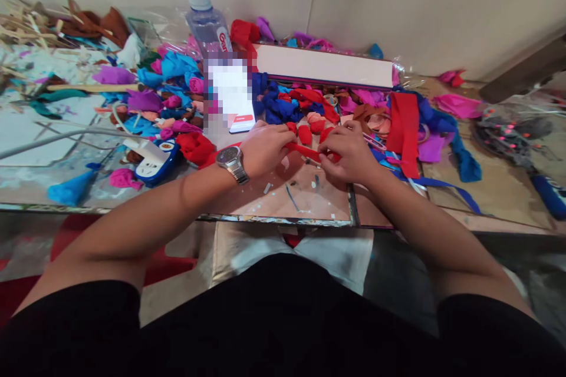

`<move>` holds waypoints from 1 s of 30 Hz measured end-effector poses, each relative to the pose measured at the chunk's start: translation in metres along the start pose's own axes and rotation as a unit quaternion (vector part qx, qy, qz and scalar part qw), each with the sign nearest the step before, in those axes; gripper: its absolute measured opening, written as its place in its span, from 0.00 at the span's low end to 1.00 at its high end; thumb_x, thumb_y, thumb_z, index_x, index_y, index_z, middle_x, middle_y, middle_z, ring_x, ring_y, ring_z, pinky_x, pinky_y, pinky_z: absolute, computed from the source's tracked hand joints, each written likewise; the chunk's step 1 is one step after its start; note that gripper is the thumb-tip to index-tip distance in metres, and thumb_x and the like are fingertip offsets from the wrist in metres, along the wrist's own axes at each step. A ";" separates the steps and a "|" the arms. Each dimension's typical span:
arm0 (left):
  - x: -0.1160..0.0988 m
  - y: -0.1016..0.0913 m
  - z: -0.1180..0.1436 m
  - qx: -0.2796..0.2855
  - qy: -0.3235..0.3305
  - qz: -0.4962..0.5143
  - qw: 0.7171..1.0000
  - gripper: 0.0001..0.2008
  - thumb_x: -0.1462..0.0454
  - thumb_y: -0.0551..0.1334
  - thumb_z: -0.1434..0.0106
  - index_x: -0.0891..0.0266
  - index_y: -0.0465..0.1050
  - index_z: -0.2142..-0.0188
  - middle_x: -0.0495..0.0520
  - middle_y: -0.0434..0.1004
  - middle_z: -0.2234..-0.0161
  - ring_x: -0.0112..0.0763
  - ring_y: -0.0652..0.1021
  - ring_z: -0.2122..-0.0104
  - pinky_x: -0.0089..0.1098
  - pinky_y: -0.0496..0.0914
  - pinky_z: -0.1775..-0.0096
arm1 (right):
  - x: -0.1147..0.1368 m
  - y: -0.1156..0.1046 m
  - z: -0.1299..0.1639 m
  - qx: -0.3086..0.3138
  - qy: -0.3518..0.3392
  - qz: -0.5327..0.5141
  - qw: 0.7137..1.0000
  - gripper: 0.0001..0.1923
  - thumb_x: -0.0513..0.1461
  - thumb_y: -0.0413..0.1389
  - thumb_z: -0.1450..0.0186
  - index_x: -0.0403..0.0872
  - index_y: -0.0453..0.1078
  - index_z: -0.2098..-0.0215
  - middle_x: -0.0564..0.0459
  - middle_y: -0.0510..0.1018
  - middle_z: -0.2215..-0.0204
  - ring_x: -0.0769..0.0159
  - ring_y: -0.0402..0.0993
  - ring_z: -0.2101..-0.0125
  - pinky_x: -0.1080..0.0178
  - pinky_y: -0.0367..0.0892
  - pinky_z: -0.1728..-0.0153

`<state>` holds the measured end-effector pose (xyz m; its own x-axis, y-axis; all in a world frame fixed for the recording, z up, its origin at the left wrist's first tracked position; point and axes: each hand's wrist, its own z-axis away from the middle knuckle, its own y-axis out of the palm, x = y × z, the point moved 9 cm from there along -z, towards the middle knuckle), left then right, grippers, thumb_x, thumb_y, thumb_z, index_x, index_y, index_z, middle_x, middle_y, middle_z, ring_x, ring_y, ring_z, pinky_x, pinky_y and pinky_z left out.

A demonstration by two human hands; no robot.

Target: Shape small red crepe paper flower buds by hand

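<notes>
Both hands (309,153) pinch a narrow, bright red fabric strip (307,152).

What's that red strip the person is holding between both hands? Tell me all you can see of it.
The red strip looks like thin, soft fabric or crepe paper, narrow and bright red. It lies stretched nearly level between the left hand and the right hand, pinched at each end, just above the pinkish board. Its ends are hidden by the fingers.
</notes>
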<state>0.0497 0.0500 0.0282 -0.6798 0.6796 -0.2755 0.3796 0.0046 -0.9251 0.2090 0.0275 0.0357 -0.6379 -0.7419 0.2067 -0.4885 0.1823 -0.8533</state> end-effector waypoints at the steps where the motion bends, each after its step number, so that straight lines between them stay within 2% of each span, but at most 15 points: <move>1: -0.002 -0.001 0.001 -0.002 0.010 -0.006 1.000 0.13 0.64 0.61 0.34 0.61 0.84 0.54 0.60 0.84 0.56 0.44 0.81 0.57 0.42 0.66 0.53 | 0.001 0.001 0.000 0.002 0.000 -0.002 1.000 0.05 0.39 0.59 0.32 0.50 0.76 0.65 0.53 0.85 0.69 0.56 0.77 0.59 0.46 0.54 0.44; 3: -0.008 0.003 0.003 0.007 0.035 0.006 0.999 0.17 0.62 0.63 0.37 0.61 0.83 0.51 0.61 0.85 0.54 0.47 0.81 0.55 0.44 0.66 0.51 | 0.004 0.004 0.000 0.004 -0.005 -0.011 1.000 0.05 0.40 0.59 0.32 0.50 0.77 0.65 0.53 0.85 0.68 0.55 0.77 0.59 0.46 0.54 0.43; 5: -0.013 0.009 0.006 0.021 0.056 0.039 0.997 0.18 0.58 0.62 0.34 0.61 0.82 0.49 0.60 0.85 0.55 0.47 0.81 0.55 0.44 0.66 0.51 | 0.008 0.007 0.001 0.011 -0.018 -0.018 1.000 0.05 0.40 0.59 0.31 0.50 0.78 0.63 0.53 0.86 0.67 0.56 0.77 0.58 0.46 0.54 0.42; 9: -0.017 0.018 0.008 0.024 0.073 0.077 0.994 0.17 0.55 0.57 0.27 0.61 0.82 0.57 0.59 0.86 0.61 0.41 0.81 0.61 0.40 0.66 0.55 | 0.015 0.010 0.001 0.023 -0.040 -0.016 0.999 0.06 0.40 0.59 0.29 0.51 0.79 0.60 0.52 0.87 0.64 0.57 0.78 0.58 0.45 0.54 0.42; 14: -0.014 0.023 0.008 0.025 0.051 0.059 0.997 0.15 0.58 0.57 0.29 0.59 0.84 0.59 0.57 0.84 0.68 0.38 0.79 0.67 0.40 0.67 0.57 | 0.014 0.008 0.000 0.013 -0.034 -0.008 0.999 0.06 0.41 0.59 0.29 0.51 0.79 0.59 0.52 0.88 0.63 0.55 0.79 0.57 0.45 0.54 0.42; 18: -0.008 0.022 0.008 0.004 0.015 0.052 0.999 0.16 0.57 0.58 0.30 0.59 0.85 0.59 0.57 0.85 0.68 0.39 0.78 0.67 0.42 0.68 0.54 | 0.015 0.002 0.000 -0.005 -0.026 0.011 1.000 0.08 0.40 0.58 0.29 0.51 0.79 0.54 0.50 0.88 0.59 0.55 0.79 0.56 0.45 0.55 0.43; 21: -0.005 0.023 0.008 0.011 -0.008 0.059 0.998 0.16 0.58 0.58 0.30 0.59 0.86 0.59 0.57 0.85 0.67 0.39 0.78 0.67 0.42 0.68 0.54 | 0.014 -0.003 0.000 -0.024 -0.012 0.019 0.999 0.09 0.40 0.58 0.29 0.51 0.80 0.54 0.49 0.88 0.57 0.54 0.79 0.55 0.45 0.56 0.42; 26: -0.007 0.020 0.007 0.027 -0.019 0.099 0.995 0.16 0.56 0.59 0.29 0.58 0.86 0.60 0.57 0.85 0.68 0.36 0.78 0.69 0.37 0.64 0.62 | 0.020 0.005 0.001 -0.008 -0.032 0.006 0.999 0.09 0.42 0.59 0.28 0.52 0.81 0.53 0.50 0.88 0.58 0.54 0.79 0.55 0.44 0.58 0.42; 30: -0.012 0.019 0.008 0.038 -0.009 0.102 0.994 0.17 0.55 0.59 0.29 0.58 0.86 0.59 0.56 0.84 0.69 0.35 0.76 0.72 0.36 0.61 0.66 | 0.019 0.011 0.002 -0.001 -0.030 -0.006 1.000 0.07 0.42 0.59 0.27 0.54 0.81 0.56 0.52 0.88 0.61 0.55 0.79 0.57 0.44 0.59 0.42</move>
<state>0.0601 0.0357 0.0123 -0.6057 0.6472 -0.4629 0.4626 -0.1868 -0.8666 0.1924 0.0145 0.0294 -0.5948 -0.7815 0.1883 -0.4976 0.1740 -0.8498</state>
